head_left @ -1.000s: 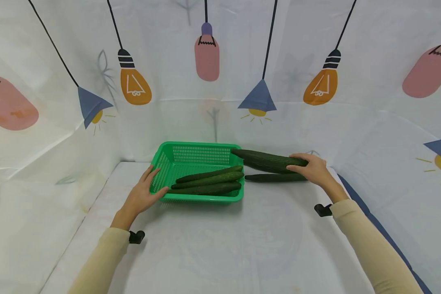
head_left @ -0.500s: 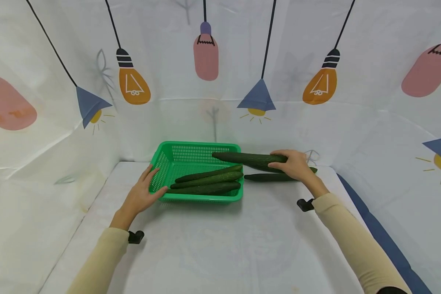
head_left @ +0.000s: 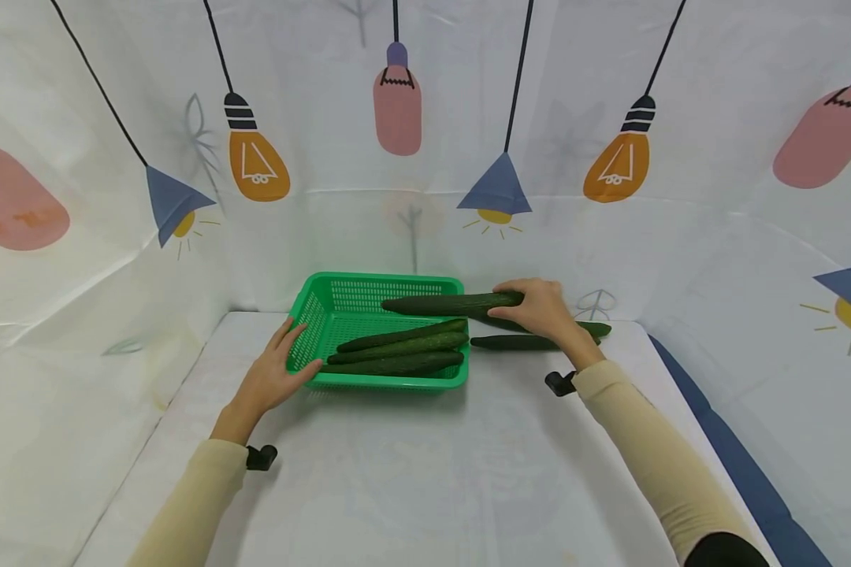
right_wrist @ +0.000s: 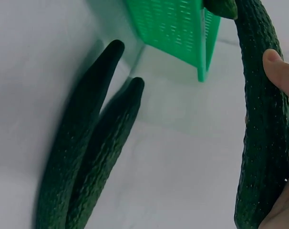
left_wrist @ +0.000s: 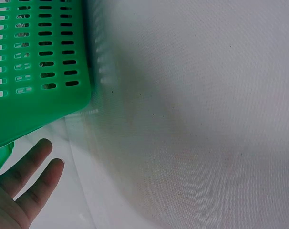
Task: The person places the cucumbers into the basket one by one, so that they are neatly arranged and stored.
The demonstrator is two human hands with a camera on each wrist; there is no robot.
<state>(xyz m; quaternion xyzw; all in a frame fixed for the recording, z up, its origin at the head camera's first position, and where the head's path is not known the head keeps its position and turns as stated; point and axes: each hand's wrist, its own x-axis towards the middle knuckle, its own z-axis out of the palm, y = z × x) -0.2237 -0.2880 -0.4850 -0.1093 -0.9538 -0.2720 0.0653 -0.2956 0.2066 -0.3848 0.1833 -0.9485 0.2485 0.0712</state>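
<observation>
A green plastic basket [head_left: 390,278] stands at the back of the table with three cucumbers [head_left: 400,348] lying in it. My left hand [head_left: 265,382] rests on its left front corner with spread, straight fingers; in the left wrist view two fingers [left_wrist: 39,186] extend below the basket wall [left_wrist: 39,105]. Between thumb and fingers my right hand [head_left: 537,309] holds another cucumber [head_left: 436,304] roughly level, its far end above the basket's right part. In the right wrist view that cucumber [right_wrist: 261,119] runs along the right side. Two more cucumbers [right_wrist: 89,143] lie on the table under my right hand.
A white cloth printed with lamps and bulbs [head_left: 495,189] rises directly behind the basket. The white table [head_left: 425,472] stretches toward me, with a blue strip [head_left: 723,449] along its right edge.
My right hand has moved left with the cucumber, bringing its end from the basket's right rim to over the inside. The left hand stays at the basket corner.
</observation>
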